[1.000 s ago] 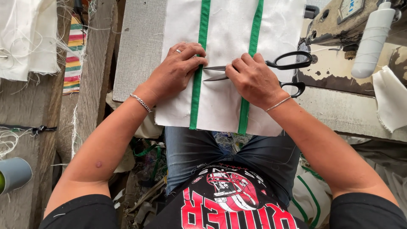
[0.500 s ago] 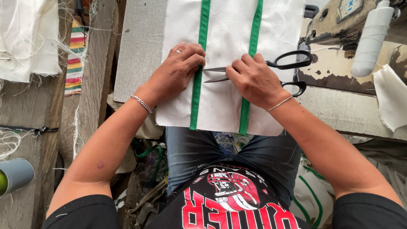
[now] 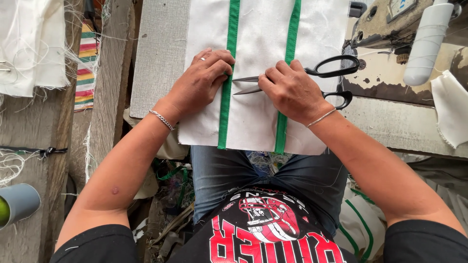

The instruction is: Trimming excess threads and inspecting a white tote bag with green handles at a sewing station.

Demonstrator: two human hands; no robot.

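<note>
Your left hand (image 3: 202, 80) lies flat, fingers spread on the white cloth panel (image 3: 258, 73) at its left green strip (image 3: 226, 97); your right hand (image 3: 292, 90) presses down beside the black-handled scissors (image 3: 312, 78), gripping nothing that I can see. The blades lie half open between your fingertips, so a slip could nick a finger or snag the cloth. A pale thread cone (image 3: 429, 44) stands upper right; no labels are readable.

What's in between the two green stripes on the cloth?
In the head view, between the left green stripe and the right green stripe lies plain white cloth, with the open blades of the black-handled scissors resting on it.
</note>
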